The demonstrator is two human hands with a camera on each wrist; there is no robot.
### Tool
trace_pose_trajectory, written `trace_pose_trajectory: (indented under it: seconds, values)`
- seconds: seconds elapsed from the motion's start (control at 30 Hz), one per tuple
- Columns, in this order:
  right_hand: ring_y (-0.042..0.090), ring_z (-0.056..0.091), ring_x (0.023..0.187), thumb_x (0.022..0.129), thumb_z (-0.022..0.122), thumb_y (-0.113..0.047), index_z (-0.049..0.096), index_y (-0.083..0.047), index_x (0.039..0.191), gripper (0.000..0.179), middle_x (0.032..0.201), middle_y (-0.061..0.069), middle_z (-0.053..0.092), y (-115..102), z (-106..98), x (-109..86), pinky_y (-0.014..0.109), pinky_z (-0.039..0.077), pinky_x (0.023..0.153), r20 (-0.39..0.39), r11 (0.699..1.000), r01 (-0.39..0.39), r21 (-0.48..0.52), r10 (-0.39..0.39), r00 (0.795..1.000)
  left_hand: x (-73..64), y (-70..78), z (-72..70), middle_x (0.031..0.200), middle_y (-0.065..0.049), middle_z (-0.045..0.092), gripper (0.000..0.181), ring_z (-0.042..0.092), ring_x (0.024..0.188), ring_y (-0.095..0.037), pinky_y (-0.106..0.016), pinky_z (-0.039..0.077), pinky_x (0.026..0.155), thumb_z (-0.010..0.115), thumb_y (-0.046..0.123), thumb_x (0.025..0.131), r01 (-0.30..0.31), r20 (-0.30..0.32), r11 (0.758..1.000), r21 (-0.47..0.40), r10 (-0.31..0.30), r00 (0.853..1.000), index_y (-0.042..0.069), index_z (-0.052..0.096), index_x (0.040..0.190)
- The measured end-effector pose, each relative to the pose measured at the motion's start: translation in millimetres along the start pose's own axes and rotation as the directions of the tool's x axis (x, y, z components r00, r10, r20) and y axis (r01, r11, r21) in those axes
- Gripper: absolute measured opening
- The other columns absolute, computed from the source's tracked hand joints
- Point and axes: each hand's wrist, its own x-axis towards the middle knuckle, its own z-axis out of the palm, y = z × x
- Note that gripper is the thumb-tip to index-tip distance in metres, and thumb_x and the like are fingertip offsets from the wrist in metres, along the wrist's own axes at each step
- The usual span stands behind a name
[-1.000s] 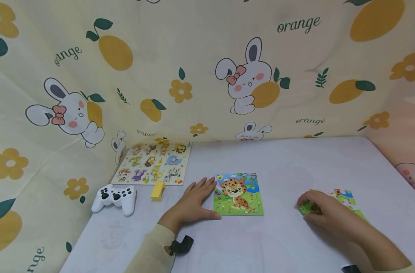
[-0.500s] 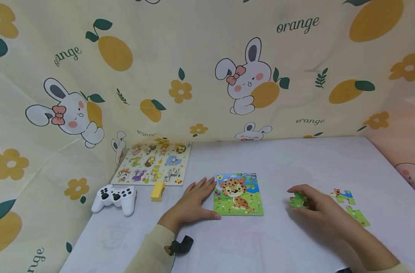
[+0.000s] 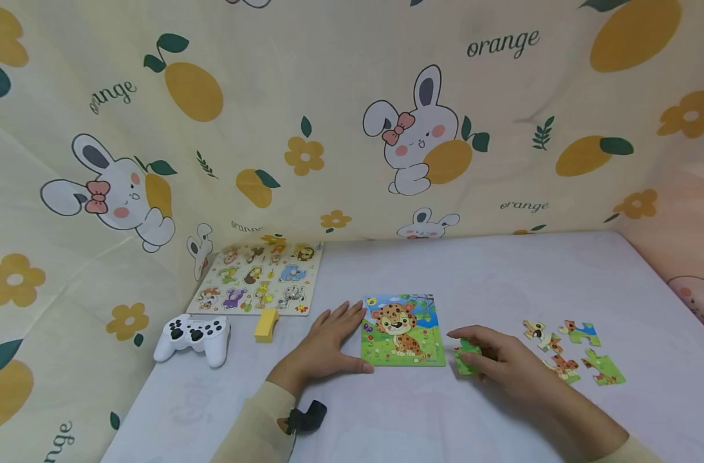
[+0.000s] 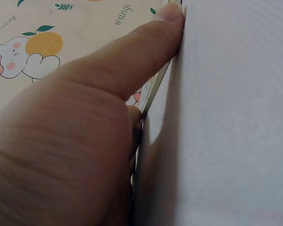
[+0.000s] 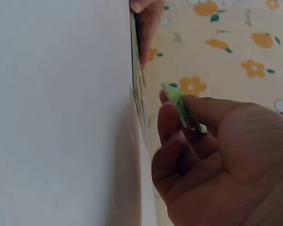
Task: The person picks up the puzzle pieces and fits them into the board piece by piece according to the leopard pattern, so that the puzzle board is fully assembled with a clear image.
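A square puzzle board (image 3: 401,350) with a leopard picture in grass lies at the middle of the table. My left hand (image 3: 325,350) rests at its left side, fingers spread and straight, thumb near the lower left corner. Just right of the board, my right hand (image 3: 505,360) pinches a green puzzle piece (image 3: 466,355) between thumb and fingers. In the right wrist view the piece (image 5: 179,103) is held tilted, raised off the white tabletop. Loose puzzle pieces lie farther right, among them a green one (image 3: 604,369) and a blue one (image 3: 583,333).
At the back left lies a board of animal shapes (image 3: 256,283). A white game controller (image 3: 192,337) and a yellow block (image 3: 266,325) sit in front of it. Printed cloth (image 3: 329,96) hangs behind the white table (image 3: 398,418).
My right hand has lifted the green puzzle piece from the loose ones and carried it left, close to the leopard board. The left hand stays in place.
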Motion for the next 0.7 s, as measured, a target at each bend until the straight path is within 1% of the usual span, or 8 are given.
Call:
trace_pose_trajectory:
  seconds: [0.07, 0.13, 0.2, 0.27, 0.33, 0.47, 0.6, 0.7]
  values:
    - [0.017, 0.063, 0.068, 0.106, 0.074, -0.016, 0.064, -0.005, 0.141, 0.038, 0.09, 0.005, 0.069, -2.7, 4.4, 3.1, 0.031, 0.057, 0.06, -0.003, 1.0, -0.012, 0.008, 0.012, 1.0, -0.2, 0.0, 0.3, 0.179, 0.016, 0.013, 0.12, 0.003, 0.165, -0.015, -0.049, -0.003, 0.131, 0.078, 0.079, 0.082, 0.002, 0.001, 1.0, -0.001, -0.002, 1.0, 0.023, 0.028, 0.175]
    - [0.016, 0.06, 0.066, 0.104, 0.076, -0.016, 0.066, -0.006, 0.136, 0.035, 0.08, 0.002, 0.064, -5.2, 8.7, 7.1, 0.03, 0.053, 0.058, -0.015, 1.0, -0.008, 0.012, 0.009, 1.0, -0.2, 0.3, 0.5, 0.179, 0.016, 0.013, 0.12, 0.003, 0.165, -0.015, -0.049, -0.003, 0.131, 0.079, 0.079, 0.082, 0.003, 0.001, 1.0, -0.001, -0.003, 1.0, 0.023, 0.028, 0.175]
    - [0.014, 0.057, 0.065, 0.103, 0.078, -0.016, 0.067, -0.007, 0.13, 0.03, 0.079, 0.001, 0.062, -7.6, 13.1, 11.8, 0.028, 0.05, 0.056, -0.027, 1.0, -0.007, 0.023, 0.007, 1.0, 0.0, 0.0, 0.6, 0.179, 0.015, 0.013, 0.12, 0.003, 0.165, -0.015, -0.049, -0.003, 0.131, 0.079, 0.079, 0.082, 0.004, 0.003, 1.0, 0.001, -0.004, 1.0, 0.023, 0.028, 0.175]
    - [0.015, 0.057, 0.064, 0.103, 0.078, -0.013, 0.069, -0.006, 0.126, 0.026, 0.08, 0.002, 0.06, -9.1, 18.4, 17.1, 0.028, 0.051, 0.056, -0.036, 0.999, 0.015, 0.052, -0.013, 0.999, 0.0, -0.3, 0.9, 0.179, 0.015, 0.013, 0.12, 0.002, 0.165, -0.015, -0.049, -0.003, 0.131, 0.079, 0.079, 0.082, 0.005, 0.007, 1.0, 0.004, -0.005, 1.0, 0.023, 0.028, 0.175]
    - [0.017, 0.059, 0.065, 0.104, 0.075, -0.01, 0.069, -0.005, 0.126, 0.023, 0.082, 0.004, 0.061, -10.3, 23.5, 22.8, 0.029, 0.054, 0.057, -0.033, 0.997, 0.026, 0.068, -0.024, 0.999, -0.3, -0.2, 1.0, 0.179, 0.015, 0.013, 0.12, 0.002, 0.165, -0.016, -0.049, -0.003, 0.131, 0.079, 0.078, 0.082, 0.006, 0.009, 1.0, 0.0, -0.006, 1.0, 0.023, 0.028, 0.175]
    - [0.021, 0.066, 0.067, 0.106, 0.071, -0.008, 0.067, -0.005, 0.127, 0.021, 0.085, 0.007, 0.062, -14.1, 34.3, 34.8, 0.03, 0.058, 0.06, -0.016, 0.996, 0.018, 0.093, -0.017, 1.0, -0.7, 0.2, 0.6, 0.179, 0.015, 0.013, 0.12, 0.002, 0.165, -0.015, -0.049, -0.003, 0.131, 0.078, 0.079, 0.082, 0.004, 0.01, 1.0, 0.003, -0.004, 1.0, 0.023, 0.028, 0.175]
    - [0.024, 0.069, 0.068, 0.106, 0.072, -0.007, 0.064, -0.003, 0.134, 0.029, 0.086, 0.007, 0.065, -18.5, 45.1, 46.2, 0.029, 0.058, 0.063, 0.0, 0.995, 0.012, 0.1, -0.012, 1.0, -0.7, 0.3, -0.4, 0.179, 0.015, 0.013, 0.119, 0.003, 0.165, -0.015, -0.049, -0.003, 0.131, 0.078, 0.079, 0.083, 0.001, 0.009, 1.0, 0.01, -0.001, 1.0, 0.023, 0.028, 0.175]
    - [0.022, 0.067, 0.068, 0.106, 0.072, -0.007, 0.063, -0.002, 0.139, 0.035, 0.086, 0.006, 0.066, -20.8, 52.2, 53.5, 0.028, 0.056, 0.064, 0.008, 0.995, 0.014, 0.1, -0.015, 1.0, -0.6, 0.3, -0.6, 0.179, 0.015, 0.013, 0.118, 0.003, 0.165, -0.014, -0.049, -0.002, 0.131, 0.078, 0.079, 0.083, 0.004, 0.011, 1.0, 0.014, -0.004, 1.0, 0.024, 0.028, 0.175]
